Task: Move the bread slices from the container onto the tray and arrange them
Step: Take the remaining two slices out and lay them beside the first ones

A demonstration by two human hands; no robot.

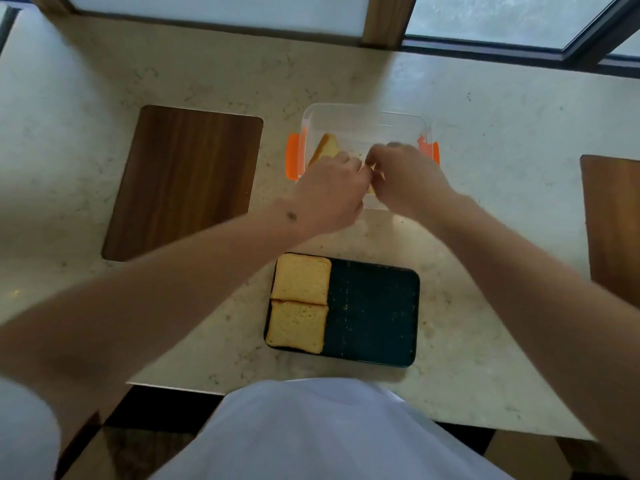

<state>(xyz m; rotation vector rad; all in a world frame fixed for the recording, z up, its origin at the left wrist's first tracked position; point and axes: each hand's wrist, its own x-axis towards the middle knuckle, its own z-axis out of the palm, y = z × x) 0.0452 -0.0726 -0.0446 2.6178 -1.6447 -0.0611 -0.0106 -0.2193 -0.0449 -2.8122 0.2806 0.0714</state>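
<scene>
— Two hands are over the box. What are they doing?

— My left hand [329, 194] and my right hand [407, 180] are close together inside the clear container [363, 116], with the fingers curled in. They look pinched on something yellow between them, but it is blurry, so I cannot tell what each hand holds.

— Where is the bread?

— One bread slice [325, 148] leans up in the left part of the container, just past my left hand. Two more bread slices lie flat on the dark tray [374, 313], nearer to me. The far slice [301, 278] and the near slice [297, 327] touch each other and fill the left side of the tray. The right side has only crumbs.

— Any words to read?

— None that I can see. The container has orange clips [292, 155] on its sides. It sits on a pale counter [485, 133], with a brown wooden board [183, 181] off to the left.
</scene>
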